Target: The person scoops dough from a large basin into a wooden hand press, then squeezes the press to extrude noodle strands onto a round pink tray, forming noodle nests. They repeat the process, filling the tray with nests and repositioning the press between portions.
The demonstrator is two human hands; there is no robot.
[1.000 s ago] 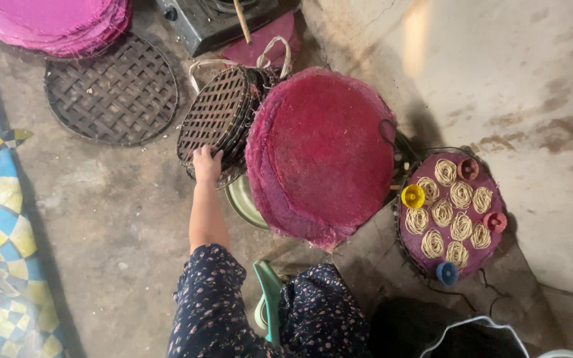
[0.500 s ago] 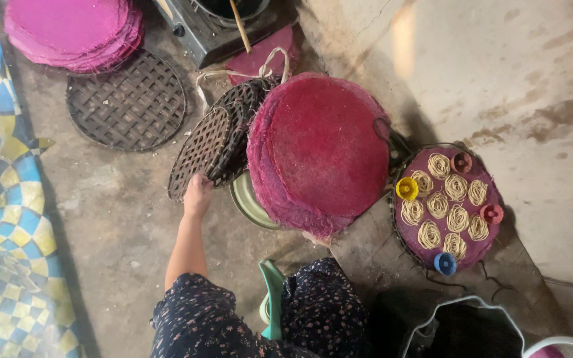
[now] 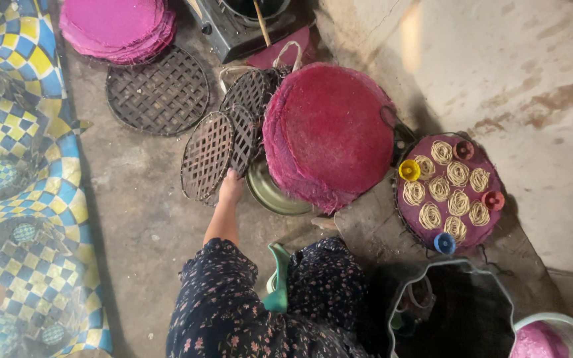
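We see left hand, fingers closed on rim of round dark woven tray, tilted on floor beside leaning tray stack. Red mat stack right; noodle tray beyond; stove behind. Right hand unseen.

The fingers of the left hand disappear behind the rim of the tilted woven mat, so its grip cannot be read, and the right hand is nowhere in view. Just right of that hand, the metal bowl is mostly covered by the leaning stack of red cloth rounds. Far above the hand, the stove and pink pile are cut by the top edge.
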